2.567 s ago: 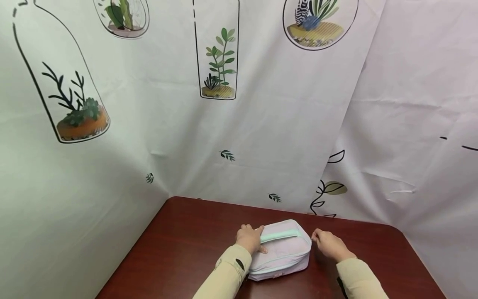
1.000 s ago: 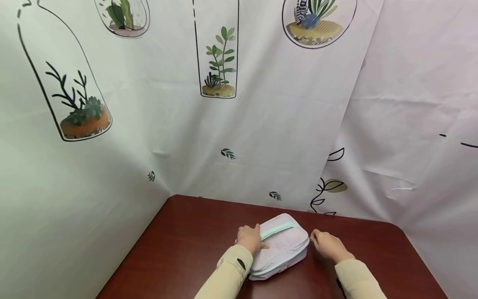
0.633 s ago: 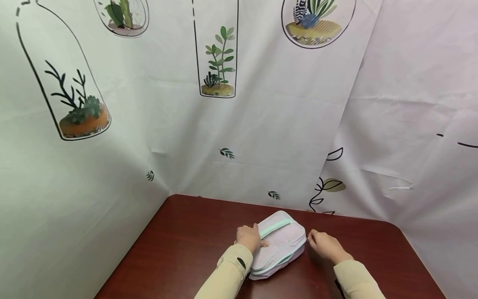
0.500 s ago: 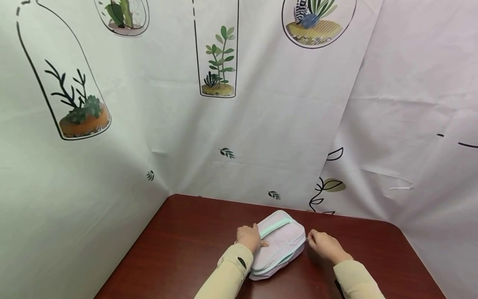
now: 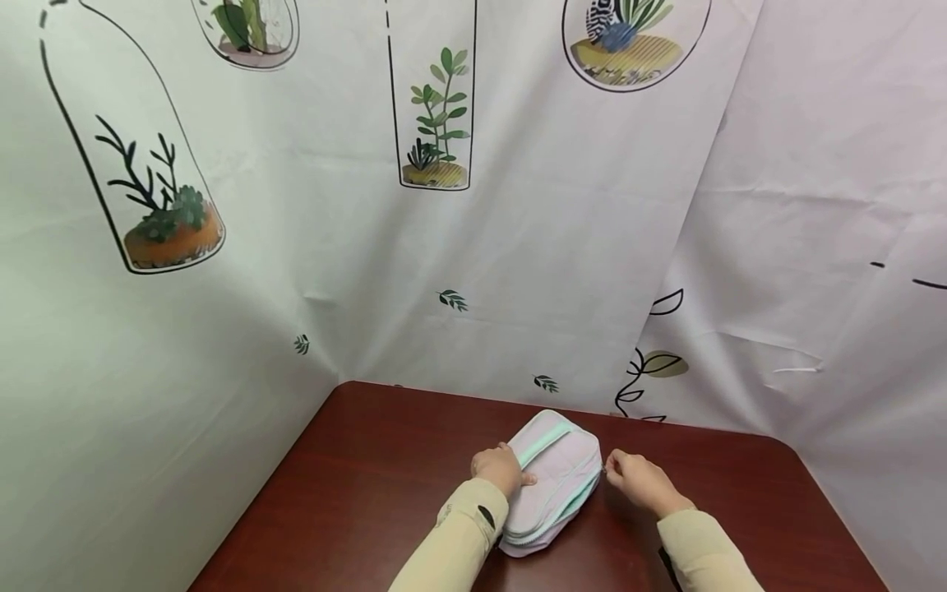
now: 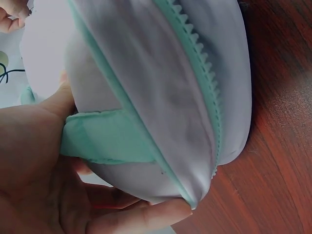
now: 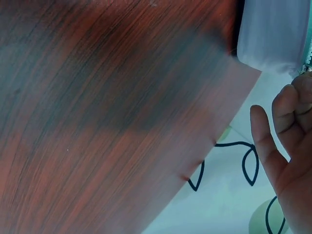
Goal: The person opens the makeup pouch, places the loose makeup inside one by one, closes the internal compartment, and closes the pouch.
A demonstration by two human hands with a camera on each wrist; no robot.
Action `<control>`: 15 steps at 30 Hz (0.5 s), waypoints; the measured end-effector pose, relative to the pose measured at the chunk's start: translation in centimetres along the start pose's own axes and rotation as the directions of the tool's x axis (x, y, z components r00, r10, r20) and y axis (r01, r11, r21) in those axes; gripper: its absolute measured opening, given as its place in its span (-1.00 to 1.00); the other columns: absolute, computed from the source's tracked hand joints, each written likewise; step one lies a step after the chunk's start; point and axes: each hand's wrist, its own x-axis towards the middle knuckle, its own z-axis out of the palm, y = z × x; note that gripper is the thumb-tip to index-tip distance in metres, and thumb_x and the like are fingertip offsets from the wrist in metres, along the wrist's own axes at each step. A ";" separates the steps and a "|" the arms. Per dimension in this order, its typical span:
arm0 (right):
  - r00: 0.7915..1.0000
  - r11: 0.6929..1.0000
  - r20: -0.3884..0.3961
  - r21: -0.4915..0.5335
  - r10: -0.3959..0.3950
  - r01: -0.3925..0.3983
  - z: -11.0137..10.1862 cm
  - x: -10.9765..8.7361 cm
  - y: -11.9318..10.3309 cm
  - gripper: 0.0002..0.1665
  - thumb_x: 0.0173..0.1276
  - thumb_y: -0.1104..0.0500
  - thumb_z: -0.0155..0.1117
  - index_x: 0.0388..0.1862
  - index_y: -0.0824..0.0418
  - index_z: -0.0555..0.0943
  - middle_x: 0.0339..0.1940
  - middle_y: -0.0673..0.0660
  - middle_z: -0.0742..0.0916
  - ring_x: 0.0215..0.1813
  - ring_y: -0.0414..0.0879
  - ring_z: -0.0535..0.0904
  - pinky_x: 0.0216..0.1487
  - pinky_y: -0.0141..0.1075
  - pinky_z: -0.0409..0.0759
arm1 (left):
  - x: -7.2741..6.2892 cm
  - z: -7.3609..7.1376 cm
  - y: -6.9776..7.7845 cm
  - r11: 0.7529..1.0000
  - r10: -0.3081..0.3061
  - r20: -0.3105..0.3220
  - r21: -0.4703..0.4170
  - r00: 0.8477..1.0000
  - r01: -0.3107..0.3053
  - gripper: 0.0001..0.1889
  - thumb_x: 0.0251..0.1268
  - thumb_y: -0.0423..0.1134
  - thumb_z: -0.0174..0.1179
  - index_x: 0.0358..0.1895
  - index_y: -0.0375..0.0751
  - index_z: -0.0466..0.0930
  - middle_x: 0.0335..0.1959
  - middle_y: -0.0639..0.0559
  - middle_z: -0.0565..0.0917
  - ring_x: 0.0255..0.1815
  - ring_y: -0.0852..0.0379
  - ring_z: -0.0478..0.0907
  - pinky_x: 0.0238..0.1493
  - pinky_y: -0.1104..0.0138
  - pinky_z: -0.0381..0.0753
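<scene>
A pale lilac zippered pouch [image 5: 562,473] with a mint handle strap [image 5: 543,445] lies slantwise on the table. My left hand [image 5: 497,469] grips its left end, thumb on top beside the strap and fingers round the end. In the left wrist view, mint zipper teeth [image 6: 207,78] stand exposed along the lid edge. A mint strip shows in the gap between lid and body on the near right side. At the pouch's right corner, my right hand [image 5: 639,478] pinches the small zipper pull [image 7: 304,69] between curled fingertips, which partly hide it.
The dark red wooden table [image 5: 385,477] has rounded far corners. Behind and to the left hangs a white cloth backdrop [image 5: 355,247] printed with plants in glass jars. It comes right up to the table's far edge.
The pouch has turned counterclockwise, its far end swinging left and away. My right hand has shifted slightly left along with the corner. The zipper seam on the near right side gapes more.
</scene>
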 end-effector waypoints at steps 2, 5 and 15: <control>1.000 1.000 -0.004 0.019 -0.009 0.009 0.1 0.0 0.0 -0.94 0.18 0.26 0.15 -0.43 0.15 0.46 -0.66 -0.04 0.41 -0.57 -0.16 0.31 -0.50 -0.25 0.32 | 0.0 0.0 0.0 1.000 -0.002 -0.004 -0.003 1.000 0.002 -0.08 -0.14 0.47 0.08 0.24 -0.14 0.40 -0.19 -0.01 0.66 -0.42 0.04 0.54 -0.50 0.25 0.50; 1.000 0.999 -0.007 0.045 -0.019 0.019 0.2 0.1 -0.2 -0.92 0.17 0.27 0.16 -0.45 0.14 0.45 -0.65 -0.04 0.42 -0.58 -0.17 0.30 -0.51 -0.26 0.30 | 0.0 -0.1 0.0 1.000 -0.012 0.002 -0.015 1.000 0.012 -0.08 -0.13 0.46 0.10 0.22 -0.17 0.41 -0.19 -0.02 0.66 -0.40 0.04 0.53 -0.48 0.24 0.51; 0.999 0.996 -0.006 0.079 -0.035 0.035 0.7 0.4 -1.2 -0.89 0.15 0.29 0.16 -0.48 0.13 0.43 -0.65 -0.06 0.41 -0.59 -0.19 0.28 -0.52 -0.30 0.28 | -1.0 -0.6 0.0 0.982 -0.071 0.023 -0.172 0.997 0.074 -0.09 -0.11 0.38 0.22 0.08 -0.41 0.41 -0.19 -0.19 0.58 -0.30 -0.05 0.54 -0.35 0.15 0.54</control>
